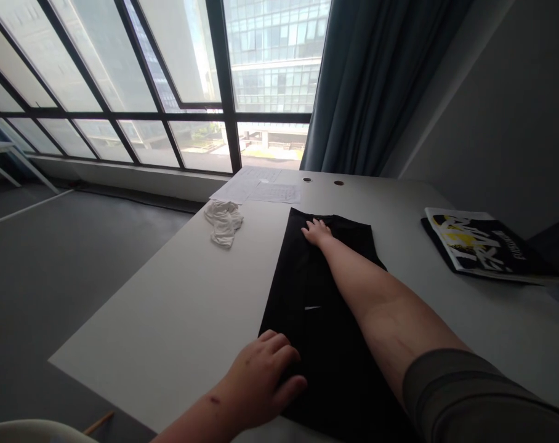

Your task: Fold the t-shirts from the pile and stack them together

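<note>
A black garment (328, 369) lies spread lengthwise on the white table, its narrower end far from me and its near end running out of view. A small pale mark (313, 307) shows near its middle. My right hand (317, 232) rests flat on the far end of the cloth, fingers spread. Over the left edge of the garment, nearer to me, is my left hand (268, 378). Its fingers are loosely bent and the thumb stands apart from them, with no fold visibly gripped. My right forearm covers part of the garment's right side.
A crumpled white cloth (224, 223) and some paper sheets (261, 186) lie on the white table (178, 314), left and far. To the right is a printed black, white and yellow packet (487, 246). Two round holes pierce the tabletop near the curtain (362, 92). A chair edge (34, 431) shows bottom left.
</note>
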{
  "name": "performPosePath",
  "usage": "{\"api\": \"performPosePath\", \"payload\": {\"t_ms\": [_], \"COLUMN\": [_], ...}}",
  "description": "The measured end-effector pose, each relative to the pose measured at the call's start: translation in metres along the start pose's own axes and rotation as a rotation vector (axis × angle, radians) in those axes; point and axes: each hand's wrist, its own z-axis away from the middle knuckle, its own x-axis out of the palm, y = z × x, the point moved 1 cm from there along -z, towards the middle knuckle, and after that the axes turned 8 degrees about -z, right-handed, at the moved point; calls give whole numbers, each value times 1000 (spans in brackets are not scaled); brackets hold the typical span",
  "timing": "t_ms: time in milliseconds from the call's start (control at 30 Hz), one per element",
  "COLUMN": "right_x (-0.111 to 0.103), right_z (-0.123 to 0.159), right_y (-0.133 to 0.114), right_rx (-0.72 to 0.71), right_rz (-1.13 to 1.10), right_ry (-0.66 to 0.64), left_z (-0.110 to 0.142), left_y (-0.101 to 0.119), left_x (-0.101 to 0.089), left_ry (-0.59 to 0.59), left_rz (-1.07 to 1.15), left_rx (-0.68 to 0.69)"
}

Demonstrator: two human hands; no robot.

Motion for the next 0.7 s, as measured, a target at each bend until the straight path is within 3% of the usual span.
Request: {"api": "performPosePath", "payload": {"t_ms": [100, 233, 400, 500, 600, 700], "right_x": [17, 25, 26, 16, -8, -37], "right_z": [4, 0, -2, 3, 8, 15], "right_y": [6, 9, 6, 13, 48, 112], "right_rx": [39, 46, 74, -27, -142, -79], "right_rz": [-26, -46, -61, -53, -15, -7], "right_ry": [47, 95, 118, 203, 359, 407], "left_z": [-9, -11, -9, -6, -1, -4], "left_y": [-14, -30, -34, -41, -54, -56], "left_x": [27, 54, 59, 54, 44, 29], "left_ry": [67, 56, 11, -6, -29, -6], "left_rz": [-115, -249, -333, -357, -383, -397], "left_rx": [24, 33, 55, 83, 98, 84]}}
